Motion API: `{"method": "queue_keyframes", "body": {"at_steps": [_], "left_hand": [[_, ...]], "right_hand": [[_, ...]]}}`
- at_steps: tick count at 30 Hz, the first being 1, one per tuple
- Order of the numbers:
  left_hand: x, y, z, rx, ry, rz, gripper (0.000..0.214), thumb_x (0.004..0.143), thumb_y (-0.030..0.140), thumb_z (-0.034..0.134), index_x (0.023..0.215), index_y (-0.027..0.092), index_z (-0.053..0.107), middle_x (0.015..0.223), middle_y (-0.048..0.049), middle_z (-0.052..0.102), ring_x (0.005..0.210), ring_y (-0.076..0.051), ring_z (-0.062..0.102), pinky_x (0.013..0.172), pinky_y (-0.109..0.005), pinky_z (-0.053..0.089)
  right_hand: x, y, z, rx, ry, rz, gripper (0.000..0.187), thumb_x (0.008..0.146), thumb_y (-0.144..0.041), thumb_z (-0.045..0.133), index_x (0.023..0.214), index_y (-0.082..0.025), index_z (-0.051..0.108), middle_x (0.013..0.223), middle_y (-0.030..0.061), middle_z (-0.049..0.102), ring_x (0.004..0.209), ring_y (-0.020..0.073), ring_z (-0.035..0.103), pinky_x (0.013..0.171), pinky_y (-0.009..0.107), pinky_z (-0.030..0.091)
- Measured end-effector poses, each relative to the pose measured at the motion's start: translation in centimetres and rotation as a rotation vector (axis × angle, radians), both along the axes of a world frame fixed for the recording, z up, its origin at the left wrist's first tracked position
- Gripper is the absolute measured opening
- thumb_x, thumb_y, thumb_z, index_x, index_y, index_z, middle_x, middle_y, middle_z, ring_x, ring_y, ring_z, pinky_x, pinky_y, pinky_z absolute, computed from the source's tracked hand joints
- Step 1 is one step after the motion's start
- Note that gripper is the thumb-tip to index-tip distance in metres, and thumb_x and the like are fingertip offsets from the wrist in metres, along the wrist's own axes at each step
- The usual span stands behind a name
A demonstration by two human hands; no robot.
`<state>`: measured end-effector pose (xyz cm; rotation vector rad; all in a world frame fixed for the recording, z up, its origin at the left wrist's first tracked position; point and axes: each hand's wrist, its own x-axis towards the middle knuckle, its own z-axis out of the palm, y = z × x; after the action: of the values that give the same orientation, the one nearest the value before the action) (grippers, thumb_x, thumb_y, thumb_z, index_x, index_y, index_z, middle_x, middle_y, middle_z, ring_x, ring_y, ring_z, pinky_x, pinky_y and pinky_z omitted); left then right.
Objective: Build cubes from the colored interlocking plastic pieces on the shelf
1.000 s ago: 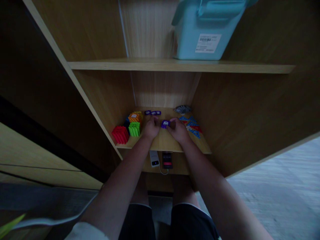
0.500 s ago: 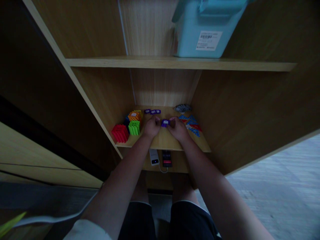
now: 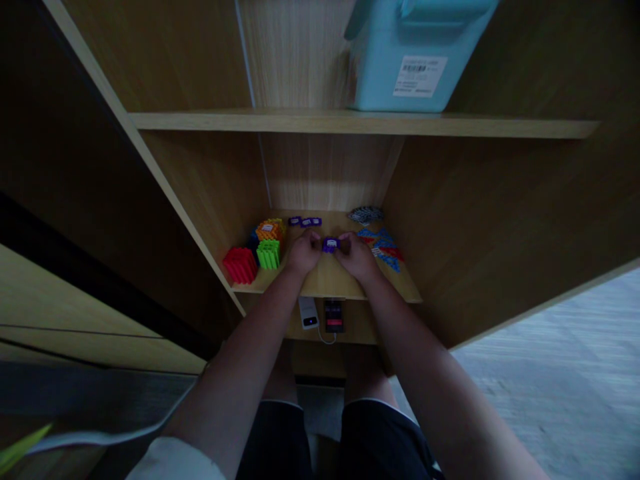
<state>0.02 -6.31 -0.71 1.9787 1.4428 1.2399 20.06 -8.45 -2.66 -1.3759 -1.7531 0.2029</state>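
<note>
A small purple block [image 3: 331, 245] with a white label lies at the middle of the shelf, between my two hands. On its left side my left hand [image 3: 305, 252] grips it with bent fingers, partly hidden by the back of the hand. From the right, the thumb and fingers of my right hand [image 3: 359, 256] close on its other side. Behind them, similar purple pieces [image 3: 309, 222] sit in a row toward the back wall. A flat blue and red lattice piece [image 3: 385, 250] lies just right of my right hand.
Red [image 3: 241, 265], green [image 3: 269, 254] and orange [image 3: 269, 231] ribbed blocks stand at the shelf's left. A black-and-white piece [image 3: 365, 215] lies at the back right. The upper shelf [image 3: 280, 121] carries a blue bin [image 3: 395, 73]. Below are a phone [image 3: 334, 316] and a white device [image 3: 309, 313].
My hands and the purple block keep nearly the same place. The whole view has shifted very slightly.
</note>
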Motion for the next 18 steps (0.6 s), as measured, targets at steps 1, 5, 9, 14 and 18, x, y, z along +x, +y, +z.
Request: {"method": "queue_keyframes", "body": {"at_steps": [1, 5, 9, 14, 18], "left_hand": [[0.0, -0.03, 0.02, 0.001, 0.0, -0.001, 0.016, 0.093, 0.008, 0.064, 0.099, 0.023, 0.068, 0.102, -0.0075, 0.081, 0.093, -0.024, 0.077, 0.091, -0.038, 0.061], [0.0, -0.15, 0.1, 0.0, -0.006, -0.005, 0.015, 0.094, 0.009, 0.063, 0.098, 0.024, 0.068, 0.101, -0.0076, 0.081, 0.093, -0.025, 0.077, 0.092, -0.039, 0.061], [-0.02, -0.09, -0.01, 0.001, -0.005, 0.005, 0.016, 0.094, 0.009, 0.063, 0.097, 0.023, 0.068, 0.102, -0.0092, 0.081, 0.095, -0.026, 0.078, 0.094, -0.039, 0.06], [-0.14, 0.31, -0.42, -0.003, -0.016, 0.098, 0.011, 0.095, 0.013, 0.065, 0.099, 0.023, 0.069, 0.095, -0.0082, 0.081, 0.089, -0.026, 0.077, 0.089, -0.037, 0.06], [-0.11, 0.27, -0.35, -0.007, -0.007, 0.112, 0.011, 0.094, 0.013, 0.067, 0.098, 0.023, 0.07, 0.096, -0.0093, 0.081, 0.091, -0.027, 0.078, 0.09, -0.037, 0.06]], "right_hand": [[-0.01, 0.0, -0.02, 0.0, 0.003, 0.001, 0.03, 0.088, -0.032, 0.073, 0.116, -0.026, 0.065, 0.117, 0.0086, 0.079, 0.109, 0.0302, 0.075, 0.103, 0.05, 0.059], [-0.08, -0.12, -0.09, 0.011, 0.017, 0.012, 0.029, 0.088, -0.034, 0.072, 0.116, -0.027, 0.065, 0.119, 0.0092, 0.079, 0.112, 0.0314, 0.075, 0.105, 0.051, 0.059], [-0.14, -0.42, 0.13, 0.082, 0.034, -0.001, 0.03, 0.092, -0.038, 0.07, 0.119, -0.025, 0.063, 0.123, 0.0128, 0.078, 0.117, 0.0333, 0.074, 0.108, 0.051, 0.058], [-0.01, -0.68, 0.46, 0.087, 0.011, -0.114, 0.022, 0.102, -0.035, 0.053, 0.115, -0.022, 0.065, 0.111, 0.0151, 0.079, 0.104, 0.0341, 0.077, 0.101, 0.049, 0.06], [0.02, -0.72, 0.39, 0.031, -0.025, -0.209, 0.022, 0.098, -0.027, 0.052, 0.113, -0.021, 0.067, 0.107, 0.0162, 0.081, 0.099, 0.0355, 0.077, 0.094, 0.048, 0.06]]}}
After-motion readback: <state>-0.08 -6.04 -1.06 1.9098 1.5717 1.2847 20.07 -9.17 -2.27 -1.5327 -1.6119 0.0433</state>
